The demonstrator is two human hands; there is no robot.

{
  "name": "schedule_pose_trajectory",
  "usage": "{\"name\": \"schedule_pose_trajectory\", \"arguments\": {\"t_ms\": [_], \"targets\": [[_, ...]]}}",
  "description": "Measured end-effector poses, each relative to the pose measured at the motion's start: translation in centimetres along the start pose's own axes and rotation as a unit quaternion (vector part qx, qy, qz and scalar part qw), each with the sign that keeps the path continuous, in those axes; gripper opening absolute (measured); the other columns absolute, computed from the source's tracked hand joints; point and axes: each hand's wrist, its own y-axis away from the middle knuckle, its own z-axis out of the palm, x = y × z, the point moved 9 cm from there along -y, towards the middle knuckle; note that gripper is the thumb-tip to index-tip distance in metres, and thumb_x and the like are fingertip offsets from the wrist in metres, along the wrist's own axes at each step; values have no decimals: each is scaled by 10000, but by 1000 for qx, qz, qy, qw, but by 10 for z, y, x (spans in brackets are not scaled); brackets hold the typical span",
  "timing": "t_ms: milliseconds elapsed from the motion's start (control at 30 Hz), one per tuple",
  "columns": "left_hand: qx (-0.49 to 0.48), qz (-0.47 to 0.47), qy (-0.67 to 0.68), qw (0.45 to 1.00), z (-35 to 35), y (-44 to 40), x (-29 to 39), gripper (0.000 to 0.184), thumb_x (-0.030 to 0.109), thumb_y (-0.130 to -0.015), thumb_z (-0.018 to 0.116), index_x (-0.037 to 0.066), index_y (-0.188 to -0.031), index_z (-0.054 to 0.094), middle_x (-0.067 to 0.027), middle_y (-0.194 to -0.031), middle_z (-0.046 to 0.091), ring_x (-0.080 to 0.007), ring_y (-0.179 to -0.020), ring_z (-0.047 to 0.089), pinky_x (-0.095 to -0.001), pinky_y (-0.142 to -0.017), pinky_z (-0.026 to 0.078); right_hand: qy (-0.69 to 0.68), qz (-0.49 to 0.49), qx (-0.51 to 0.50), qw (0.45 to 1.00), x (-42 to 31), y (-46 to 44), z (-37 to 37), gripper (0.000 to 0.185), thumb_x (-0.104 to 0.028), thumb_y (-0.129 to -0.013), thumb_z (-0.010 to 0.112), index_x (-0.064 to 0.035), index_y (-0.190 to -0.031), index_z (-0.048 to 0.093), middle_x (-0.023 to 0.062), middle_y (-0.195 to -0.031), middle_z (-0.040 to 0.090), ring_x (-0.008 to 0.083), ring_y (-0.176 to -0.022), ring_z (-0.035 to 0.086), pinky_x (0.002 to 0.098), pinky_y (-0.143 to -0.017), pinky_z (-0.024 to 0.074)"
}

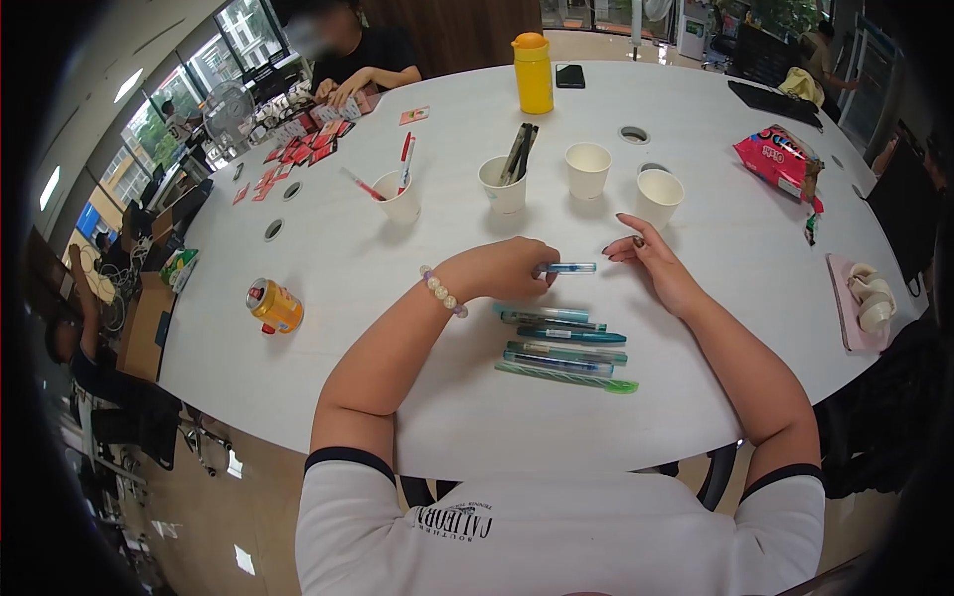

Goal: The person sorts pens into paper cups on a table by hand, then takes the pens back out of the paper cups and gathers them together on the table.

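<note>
My left hand [519, 266] is closed around a blue pen [574, 267], whose end points right toward my other hand. Fingers apart and holding nothing, my right hand [648, 260] hovers just in front of a white paper cup [658, 195]. Below my hands lies a row of several blue and green pens, among them a dark teal pen [571, 336] and a light green pen [566, 377] nearest me. Farther back, one paper cup [400, 202] holds red pens [406, 164], and another cup [505, 194] holds black pens [519, 154]. A third paper cup [588, 171] stands beside it.
An orange can [275, 306] stands at the left. Behind the cups are a yellow bottle [534, 74] and a phone [569, 76]. A red snack bag [780, 162] and headphones [874, 301] lie at the right. Across the table, a person handles red cards [303, 149].
</note>
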Motion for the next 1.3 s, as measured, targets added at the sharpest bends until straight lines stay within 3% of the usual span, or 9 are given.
{"name": "schedule_pose_trajectory", "arguments": {"t_ms": [67,233,467,633,733,900,1133,1233,1300], "targets": [[-19,6,11,1000,-5,5,14,183,199,-757,602,25,-795,562,-100,-699,548,-233,-645,522,-325,-600,413,-1,1,-4,1000,0,-1,1,434,-243,-979,281,-47,-1364,245,116,-1067,539,164,-1016,465,303,-978,333],[-133,-92,-35,986,7,16,22,211,210,-714,649,35,-824,605,-102,-703,574,-226,-695,562,-338,-616,438,-7,-6,4,1000,-4,0,1,439,-258,-973,298,-39,-1352,261,111,-1061,541,175,-1018,465,305,-982,329],[-78,-38,-149,985,22,14,22,289,188,-694,667,53,-948,639,-129,-789,632,-281,-735,609,-376,-688,483,0,-6,4,1000,-2,-1,-1,434,-254,-972,298,-49,-1352,266,110,-1066,541,170,-1030,462,307,-989,326],[-74,-78,-63,992,3,18,34,259,196,-706,656,35,-906,623,-144,-736,616,-290,-707,608,-365,-647,472,1,1,10,1000,-4,0,0,421,-242,-975,285,-58,-1353,269,109,-1069,543,169,-1034,465,305,-992,324],[-105,-26,-45,993,4,25,58,246,207,-715,655,37,-889,617,-151,-716,612,-296,-695,606,-368,-630,465,2,0,9,1000,0,-1,-3,414,-228,-977,280,-61,-1356,268,107,-1070,544,165,-1030,471,301,-992,326],[-107,8,-162,981,43,37,78,170,146,-720,641,32,-844,616,-157,-748,627,-311,-677,617,-377,-646,495,-12,4,17,1000,1,-1,-3,408,-205,-978,284,-64,-1360,265,103,-1069,548,155,-1021,478,291,-983,336],[-134,29,-150,979,51,32,75,120,101,-729,600,16,-810,577,-133,-775,584,-304,-702,596,-384,-658,481,-24,16,15,999,2,-1,-1,402,-209,-982,283,-63,-1356,267,98,-1073,548,148,-1010,474,279,-954,360],[9,51,-99,994,5,24,76,139,93,-737,582,18,-846,538,-122,-862,506,-284,-878,507,-370,-771,438,-33,16,14,999,5,-2,-3,402,-213,-982,285,-62,-1354,269,97,-1071,548,149,-1004,475,278,-946,365],[121,32,-191,974,-27,13,57,157,91,-765,556,18,-901,526,-127,-847,535,-301,-856,518,-387,-754,439,-45,2,10,999,5,-3,-3,402,-215,-982,287,-61,-1353,269,96,-1068,547,150,-1002,476,278,-943,368]]}}
